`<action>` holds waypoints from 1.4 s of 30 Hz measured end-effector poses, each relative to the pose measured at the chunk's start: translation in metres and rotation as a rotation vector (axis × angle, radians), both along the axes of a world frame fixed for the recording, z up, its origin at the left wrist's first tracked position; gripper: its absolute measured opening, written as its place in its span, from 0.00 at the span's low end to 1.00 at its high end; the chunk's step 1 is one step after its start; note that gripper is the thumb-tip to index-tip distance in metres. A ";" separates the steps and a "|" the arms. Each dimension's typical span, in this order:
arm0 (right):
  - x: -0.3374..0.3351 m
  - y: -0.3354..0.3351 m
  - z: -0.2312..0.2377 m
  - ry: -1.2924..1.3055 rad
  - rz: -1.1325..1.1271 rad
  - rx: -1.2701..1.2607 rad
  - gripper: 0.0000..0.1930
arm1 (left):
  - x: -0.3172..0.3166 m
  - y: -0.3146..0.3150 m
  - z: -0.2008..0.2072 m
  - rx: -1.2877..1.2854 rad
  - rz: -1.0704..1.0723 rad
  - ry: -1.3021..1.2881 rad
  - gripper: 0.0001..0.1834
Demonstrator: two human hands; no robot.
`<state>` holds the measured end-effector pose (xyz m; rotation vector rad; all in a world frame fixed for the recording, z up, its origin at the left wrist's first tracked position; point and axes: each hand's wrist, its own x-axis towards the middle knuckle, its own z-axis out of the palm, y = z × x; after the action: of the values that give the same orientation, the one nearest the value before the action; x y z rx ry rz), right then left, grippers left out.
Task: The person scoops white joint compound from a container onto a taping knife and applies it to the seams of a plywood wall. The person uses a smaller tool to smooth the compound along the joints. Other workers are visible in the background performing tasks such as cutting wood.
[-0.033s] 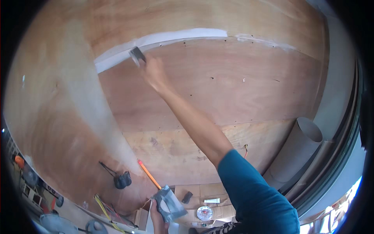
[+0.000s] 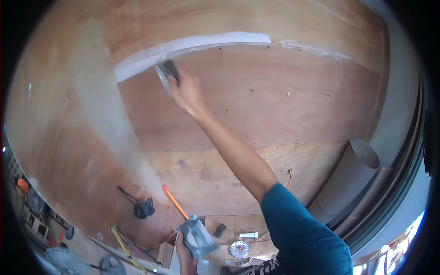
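My right hand (image 2: pixel 187 94) is closed round a putty knife (image 2: pixel 167 69), its blade slightly blurred. The knife is just below a white band of filler (image 2: pixel 192 40) that runs along a seam between plywood panels. Whether the blade touches the wood I cannot tell. Low in the picture, my left hand (image 2: pixel 184 254) grips a flat grey metal plate (image 2: pixel 196 250) smeared with grey-white paste. An orange flexible tube (image 2: pixel 176 202) sticks out from the wall just beyond the plate.
A large cardboard tube (image 2: pixel 341 176) leans at the right beside stacked sheets. Black-wrapped cables (image 2: pixel 143 208) and yellow wires (image 2: pixel 120 242) come out of the left wall panel. Below lie a white squeeze tube (image 2: pixel 249 235) and a round foil dish (image 2: pixel 239 249) on cardboard. A fan (image 2: pixel 66 260) stands lower left.
My right hand and the putty knife have moved slightly right and down, off the lower edge of the filler band. My left hand holds the plate almost unchanged.
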<state>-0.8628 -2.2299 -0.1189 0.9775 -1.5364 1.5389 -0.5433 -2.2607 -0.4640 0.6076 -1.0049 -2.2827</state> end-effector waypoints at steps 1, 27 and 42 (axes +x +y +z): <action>0.017 0.011 -0.030 -0.079 0.088 -0.020 0.16 | -0.001 0.003 0.010 -0.006 0.042 -0.007 0.22; 0.095 0.187 -0.341 -1.048 0.842 -0.358 0.32 | -0.120 0.063 0.069 -0.292 0.197 0.384 0.30; 0.082 0.205 -0.310 -0.992 0.616 0.060 0.36 | -0.123 0.094 0.043 -1.020 -0.225 0.124 0.33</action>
<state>-0.7810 -2.0250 -0.4290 0.7756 -2.0250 2.6922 -0.6668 -2.1665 -0.4209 -0.0868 -1.9979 -1.6000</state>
